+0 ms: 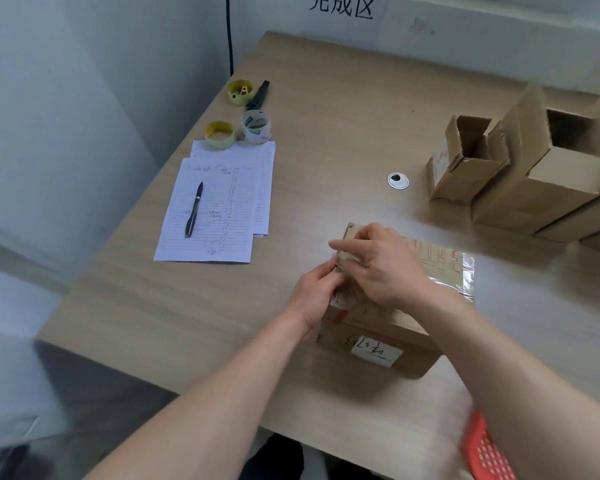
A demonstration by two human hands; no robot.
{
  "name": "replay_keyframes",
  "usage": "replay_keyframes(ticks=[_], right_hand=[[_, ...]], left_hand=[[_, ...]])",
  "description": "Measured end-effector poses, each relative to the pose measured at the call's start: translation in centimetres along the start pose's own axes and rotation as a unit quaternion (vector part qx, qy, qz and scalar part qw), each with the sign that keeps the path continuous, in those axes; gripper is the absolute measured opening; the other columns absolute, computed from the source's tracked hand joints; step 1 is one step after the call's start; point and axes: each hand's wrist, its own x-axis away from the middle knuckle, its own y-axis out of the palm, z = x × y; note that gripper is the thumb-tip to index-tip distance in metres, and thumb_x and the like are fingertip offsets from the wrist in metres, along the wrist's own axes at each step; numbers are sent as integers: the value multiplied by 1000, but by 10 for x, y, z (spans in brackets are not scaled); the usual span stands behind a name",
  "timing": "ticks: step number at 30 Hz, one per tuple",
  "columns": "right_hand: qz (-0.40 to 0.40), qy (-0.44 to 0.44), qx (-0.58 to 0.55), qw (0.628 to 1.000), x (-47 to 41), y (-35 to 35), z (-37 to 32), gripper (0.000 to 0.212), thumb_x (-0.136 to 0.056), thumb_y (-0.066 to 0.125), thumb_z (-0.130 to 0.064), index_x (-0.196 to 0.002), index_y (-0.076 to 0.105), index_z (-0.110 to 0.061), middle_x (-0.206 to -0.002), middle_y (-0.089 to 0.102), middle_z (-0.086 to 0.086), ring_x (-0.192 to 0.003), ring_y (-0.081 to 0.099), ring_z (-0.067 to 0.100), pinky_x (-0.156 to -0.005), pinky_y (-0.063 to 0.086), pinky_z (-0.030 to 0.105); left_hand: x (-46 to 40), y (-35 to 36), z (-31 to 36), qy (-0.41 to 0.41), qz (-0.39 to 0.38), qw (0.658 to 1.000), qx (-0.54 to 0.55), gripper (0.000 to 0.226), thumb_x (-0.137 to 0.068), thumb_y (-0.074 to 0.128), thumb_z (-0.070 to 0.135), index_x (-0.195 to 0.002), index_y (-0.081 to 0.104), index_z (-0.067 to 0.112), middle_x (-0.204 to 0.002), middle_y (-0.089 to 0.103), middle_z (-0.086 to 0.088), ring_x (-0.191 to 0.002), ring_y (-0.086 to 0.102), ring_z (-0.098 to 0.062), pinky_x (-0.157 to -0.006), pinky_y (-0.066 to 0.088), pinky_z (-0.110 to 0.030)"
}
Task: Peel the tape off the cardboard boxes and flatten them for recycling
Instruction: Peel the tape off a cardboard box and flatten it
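A closed cardboard box (378, 327) with red print, clear tape (466, 271) and a white handwritten label (376, 351) sits on the wooden table (326, 133) in front of me. My left hand (314, 292) holds the box's left top edge, fingers curled against it. My right hand (381, 265) rests over the top of the box, its fingertips pinching at the tape near that same left edge. The hands hide most of the box's top.
Two opened cardboard boxes (465, 161) (548, 168) stand at the right rear. Lined papers with a pen (194, 209) lie at the left, with tape rolls (255, 126) and a yellow dispenser (239, 91) behind them. An orange basket (485, 452) sits at the bottom right.
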Motion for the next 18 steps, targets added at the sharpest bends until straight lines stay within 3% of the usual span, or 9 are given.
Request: replay_keyframes(ticks=[5, 8, 13, 18], right_hand=[[-22, 35, 7, 999, -12, -4, -10, 18, -92, 57, -52, -104, 70, -48, -109, 46, -12, -117, 40, 14, -102, 32, 46], [-23, 48, 9, 999, -14, -4, -13, 7, -90, 61, -45, -87, 67, -46, -104, 48, -10, -113, 41, 14, -96, 33, 43], [-31, 43, -28, 998, -12, 4, -7, 14, -92, 56, -33, -81, 58, -41, -100, 49, -12, -107, 44, 15, -92, 35, 43], [-33, 20, -87, 995, -4, 14, 6, 22, -92, 57, -29, -74, 54, -41, -95, 51, -13, -99, 50, 16, -94, 42, 45]], left_hand=[[1, -1, -2, 7, 3, 1000, 9, 26, -97, 55, 16, -117, 71, 19, -84, 71, 7, -75, 65, -6, -59, 51, -20], [2, -2, -3, 8, -1, 1000, 9, 29, -96, 57, 16, -121, 71, 21, -91, 73, 3, -80, 66, -10, -63, 52, -21], [2, -6, -9, 19, -2, 1000, -3, 31, -92, 61, 22, -118, 71, 35, -106, 76, 0, -102, 71, -17, -89, 56, -32], [1, -7, -16, 5, 17, 1000, -4, 45, -76, 64, 30, -121, 71, 31, -108, 76, 2, -107, 69, -17, -100, 53, -40]])
